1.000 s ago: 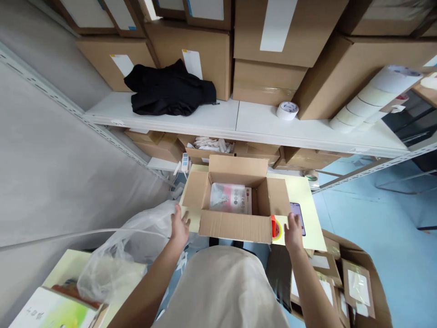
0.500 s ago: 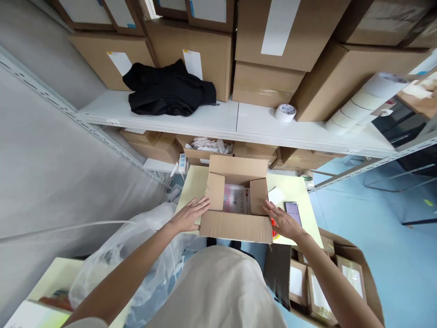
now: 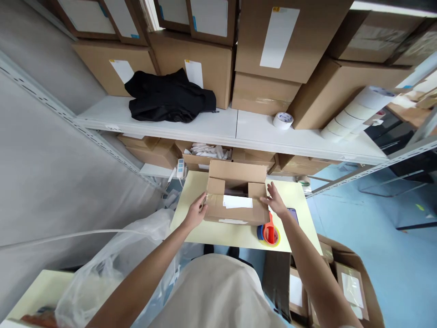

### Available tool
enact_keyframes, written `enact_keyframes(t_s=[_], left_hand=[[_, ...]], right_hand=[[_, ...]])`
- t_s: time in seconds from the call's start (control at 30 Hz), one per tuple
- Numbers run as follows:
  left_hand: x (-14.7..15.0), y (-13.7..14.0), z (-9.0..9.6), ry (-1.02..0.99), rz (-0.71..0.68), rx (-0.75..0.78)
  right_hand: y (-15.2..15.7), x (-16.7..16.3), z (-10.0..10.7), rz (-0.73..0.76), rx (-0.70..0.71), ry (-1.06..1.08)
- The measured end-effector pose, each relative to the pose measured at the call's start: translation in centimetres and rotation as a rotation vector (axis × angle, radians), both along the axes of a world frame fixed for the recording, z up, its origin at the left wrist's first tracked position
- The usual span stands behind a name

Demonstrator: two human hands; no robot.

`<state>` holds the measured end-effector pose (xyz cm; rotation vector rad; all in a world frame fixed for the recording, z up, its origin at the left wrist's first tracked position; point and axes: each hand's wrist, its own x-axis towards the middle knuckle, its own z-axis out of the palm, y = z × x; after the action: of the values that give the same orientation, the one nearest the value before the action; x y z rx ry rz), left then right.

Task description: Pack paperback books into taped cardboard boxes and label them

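A cardboard box (image 3: 215, 212) sits on the pale yellow table in front of me. Its near flap lies folded inward over part of the opening and carries a white label (image 3: 237, 202). The far flap (image 3: 237, 170) stands up, and the side flaps lean inward; the contents are mostly hidden. My left hand (image 3: 196, 212) grips the box's left edge with curled fingers. At the right end, my right hand (image 3: 276, 202) has its fingers apart, some touching the near flap's corner. A red-orange tape dispenser (image 3: 269, 231) lies just nearer than the box's right corner.
A phone (image 3: 292, 215) lies partly behind my right forearm on the table (image 3: 218, 234). Beyond stands a white shelf (image 3: 205, 127) with boxes, a black garment (image 3: 172, 96) and tape rolls (image 3: 283, 120). Clear plastic wrap (image 3: 112, 255) is at left, a large carton of packed boxes (image 3: 362, 269) at right.
The near flap has swung up and inward from lying outward toward me, covering the contents. Both hands have shifted with it, and the tape dispenser is now uncovered.
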<state>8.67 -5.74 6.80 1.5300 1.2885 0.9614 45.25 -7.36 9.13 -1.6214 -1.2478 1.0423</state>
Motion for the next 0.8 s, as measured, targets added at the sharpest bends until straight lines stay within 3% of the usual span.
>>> enact_keyframes(t_s=[0.1, 0.17, 0.3, 0.43, 0.63, 0.73, 0.8], left_hand=[[-0.1, -0.1, -0.2, -0.072, -0.008, -0.034], [-0.2, -0.3, -0.5, -0.081, 0.012, -0.047], [-0.3, -0.5, -0.9, -0.050, 0.006, -0.086], [0.0, -0.1, -0.6, 0.002, -0.012, -0.069], [-0.4, 0.7, 0.7, 0.224, -0.077, 0.050], [-0.1, 0.9, 2.2, 0.461, -0.034, 0.169], [1.0, 1.1, 3.4, 0.616, -0.080, 0.266]], right_hand=[[2.9, -0.1, 1.3, -0.051, 0.064, 0.174], [3.1, 0.1, 1.6, -0.054, 0.077, 0.201], [-0.3, 0.3, 0.4, 0.007, 0.047, 0.009], [-4.2, -0.9, -2.0, -0.090, 0.036, -0.209], [-3.4, -3.4, -2.7, -0.143, 0.049, -0.192], [-1.8, -4.3, -1.9, -0.122, 0.059, -0.191], [-1.3, -4.7, -1.6, -0.106, 0.069, -0.195]])
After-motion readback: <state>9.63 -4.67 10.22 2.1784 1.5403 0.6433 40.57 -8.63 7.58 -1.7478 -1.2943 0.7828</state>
